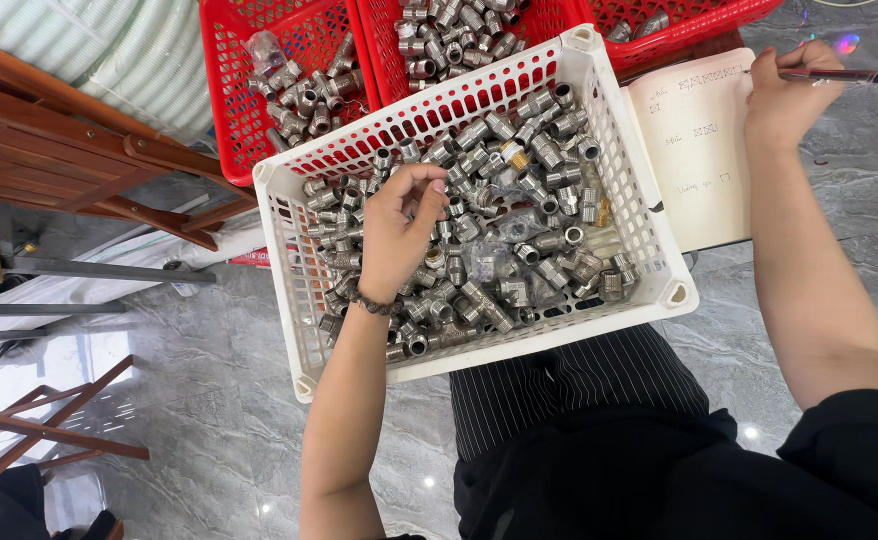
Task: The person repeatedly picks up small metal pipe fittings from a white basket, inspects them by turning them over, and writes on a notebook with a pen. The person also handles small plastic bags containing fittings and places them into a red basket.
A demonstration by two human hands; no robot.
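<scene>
1. The left hand (396, 232) hangs over the white plastic crate (599, 130), fingers curled together with the tips pinched inward; whether a fitting sits between them cannot be told.
2. Under it lies a heap of grey metal pipe fittings (519, 240) filling the crate — a beaded bracelet (371, 303) circles the wrist.
3. The right hand (781, 95), at 2 o'clock from the crate, pinches a dark red pen (839, 75) and rests on an open notebook (694, 150).
4. At 12 o'clock stand red baskets (259, 60) holding more fittings — wooden frames (79, 140) lie at 9 o'clock.
</scene>
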